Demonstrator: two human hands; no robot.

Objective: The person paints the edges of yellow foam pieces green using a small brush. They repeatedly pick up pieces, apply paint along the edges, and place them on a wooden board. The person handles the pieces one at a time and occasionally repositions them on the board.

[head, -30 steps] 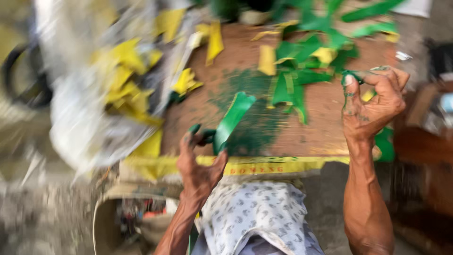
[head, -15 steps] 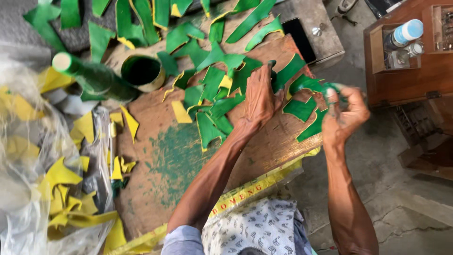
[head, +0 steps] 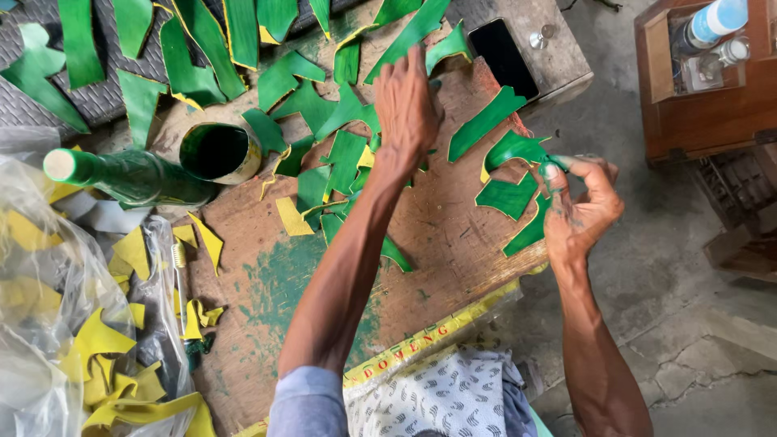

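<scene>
L hand [head: 407,101] on green pieces [head: 344,158]; R hand [head: 581,206] w/ strip [head: 518,148]

The left hand [head: 407,105] reaches flat over green cut pieces [head: 344,154] spread on a paint-stained wooden board [head: 453,235]. The right hand [head: 579,210] pinches a curved green piece [head: 514,148] at the board's edge. A green bottle [head: 129,176] lies beside a green-stained tin [head: 214,151]; yellow scraps [head: 97,348] fill a plastic bag [head: 32,324].
</scene>
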